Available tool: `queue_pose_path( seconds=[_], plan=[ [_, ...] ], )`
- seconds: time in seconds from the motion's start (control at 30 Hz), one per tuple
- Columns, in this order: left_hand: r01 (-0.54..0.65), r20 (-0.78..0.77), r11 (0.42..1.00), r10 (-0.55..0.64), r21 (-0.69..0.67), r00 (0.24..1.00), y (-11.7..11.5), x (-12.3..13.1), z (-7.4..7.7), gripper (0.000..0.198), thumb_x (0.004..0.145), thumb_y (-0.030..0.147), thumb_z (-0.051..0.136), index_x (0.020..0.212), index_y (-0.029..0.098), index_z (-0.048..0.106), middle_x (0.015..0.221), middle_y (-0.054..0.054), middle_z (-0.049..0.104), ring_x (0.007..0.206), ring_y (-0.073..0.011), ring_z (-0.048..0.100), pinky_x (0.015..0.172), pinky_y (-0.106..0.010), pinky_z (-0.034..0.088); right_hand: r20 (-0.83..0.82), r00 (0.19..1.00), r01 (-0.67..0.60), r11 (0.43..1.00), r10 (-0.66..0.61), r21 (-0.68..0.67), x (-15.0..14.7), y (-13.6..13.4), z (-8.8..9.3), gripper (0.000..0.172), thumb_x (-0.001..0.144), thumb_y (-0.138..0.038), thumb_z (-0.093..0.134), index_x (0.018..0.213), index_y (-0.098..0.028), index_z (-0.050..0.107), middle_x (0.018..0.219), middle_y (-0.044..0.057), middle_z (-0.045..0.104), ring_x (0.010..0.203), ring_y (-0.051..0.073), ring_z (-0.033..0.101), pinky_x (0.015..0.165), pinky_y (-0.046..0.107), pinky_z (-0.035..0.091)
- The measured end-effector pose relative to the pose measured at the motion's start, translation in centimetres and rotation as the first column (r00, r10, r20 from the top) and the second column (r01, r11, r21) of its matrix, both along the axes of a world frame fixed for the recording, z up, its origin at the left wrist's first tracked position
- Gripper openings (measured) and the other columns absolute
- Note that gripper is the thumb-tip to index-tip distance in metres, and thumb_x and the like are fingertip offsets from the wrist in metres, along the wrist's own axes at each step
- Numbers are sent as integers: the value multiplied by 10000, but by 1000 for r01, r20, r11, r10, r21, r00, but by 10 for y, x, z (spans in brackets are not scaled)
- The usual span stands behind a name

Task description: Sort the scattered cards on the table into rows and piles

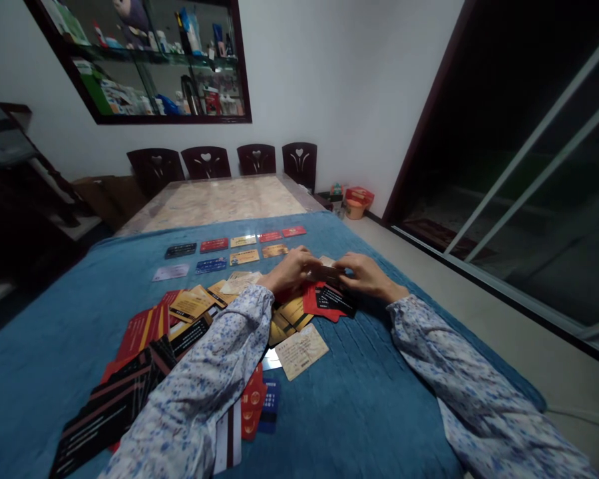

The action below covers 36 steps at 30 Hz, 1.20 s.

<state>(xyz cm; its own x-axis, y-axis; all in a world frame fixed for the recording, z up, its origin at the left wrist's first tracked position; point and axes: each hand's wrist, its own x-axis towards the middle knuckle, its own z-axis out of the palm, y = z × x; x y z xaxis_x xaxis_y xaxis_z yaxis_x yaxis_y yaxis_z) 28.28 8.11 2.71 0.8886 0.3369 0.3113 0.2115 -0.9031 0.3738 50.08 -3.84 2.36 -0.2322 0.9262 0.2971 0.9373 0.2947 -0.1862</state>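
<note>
left hand (292, 269) + right hand (364, 274) both pinching one card (328, 271) | hovering over right edge of pile (194, 309) | cloth (379, 399) lying bare right of pile

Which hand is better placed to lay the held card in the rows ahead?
Probably left: the left hand sits right beside the rows; the right hand grips the card from farther right.

The card (328, 271) pinched between the left hand (292, 269) and right hand (364, 274) is mostly covered by fingers. The left sleeve (204, 392) hides part of the card pile (190, 309); print is too small to read.
</note>
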Motion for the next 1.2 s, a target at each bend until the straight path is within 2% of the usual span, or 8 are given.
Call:
queue_pose_path(
  seconds=[0.1, 0.33, 0.47, 0.67, 0.93, 1.07, 1.2],
  plan=[
    [-18, 27, 1000, 19, -15, 999, -1, 1, 0, 298, 882, 96, 628, 1102, 186, 808, 1005, -89, 732, 1039, -228, 599, 945, -357, 514, -32, 999, 17, 999, -16, 28, 3, 2, -4, 200, 877, -198, 581, 969, -193, 759, 910, 93, 743, 866, 215, 633, 761, 298, 431],
    [-58, 34, 998, 58, -18, 998, 1, 3, -5, 486, 850, 41, 570, 1278, 192, 745, 1047, -94, 746, 994, -232, 600, 929, -373, 504, -114, 990, 88, 995, -81, 55, 4, 3, -12, 327, 881, -176, 573, 1183, -202, 697, 1008, 97, 746, 897, 219, 670, 811, 301, 468],
    [-68, 91, 997, 70, -21, 993, 4, 4, -11, 503, 837, 56, 591, 1308, 181, 714, 1113, -95, 734, 979, -224, 616, 930, -361, 506, -118, 987, 117, 990, -107, 82, 6, 5, -18, 372, 864, -166, 572, 1225, -200, 655, 1030, 94, 744, 913, 223, 672, 801, 296, 469],
    [-48, 115, 999, 45, 24, 992, 8, 4, -16, 430, 826, 45, 600, 1210, 178, 738, 1058, -84, 759, 947, -226, 615, 893, -357, 504, -99, 986, 148, 984, -138, 100, 6, 6, -22, 390, 878, -195, 581, 1265, -194, 628, 1045, 107, 752, 894, 231, 675, 778, 299, 463],
    [-78, 54, 994, 74, 79, 996, 6, 3, -17, 497, 836, 35, 577, 1292, 184, 707, 1100, -86, 772, 951, -231, 634, 897, -352, 510, -8, 979, 202, 973, -202, 112, 2, 6, -23, 357, 964, -247, 553, 1310, -192, 618, 1043, 119, 773, 865, 233, 693, 736, 290, 443],
    [-103, 24, 990, 101, 94, 995, 3, 4, -19, 559, 858, 79, 605, 1397, 221, 637, 1130, -103, 756, 976, -241, 662, 917, -364, 532, 4, 975, 220, 968, -222, 117, 2, 6, -26, 388, 955, -223, 580, 1341, -212, 612, 1050, 109, 788, 886, 239, 716, 729, 289, 458],
    [-153, 13, 983, 152, 101, 988, 2, 6, -21, 569, 857, 94, 615, 1409, 230, 601, 1089, -102, 745, 964, -243, 686, 901, -365, 546, -18, 978, 207, 966, -207, 156, 2, 8, -31, 385, 950, -213, 588, 1334, -226, 618, 1065, 104, 795, 911, 247, 733, 735, 296, 488]
  ],
)
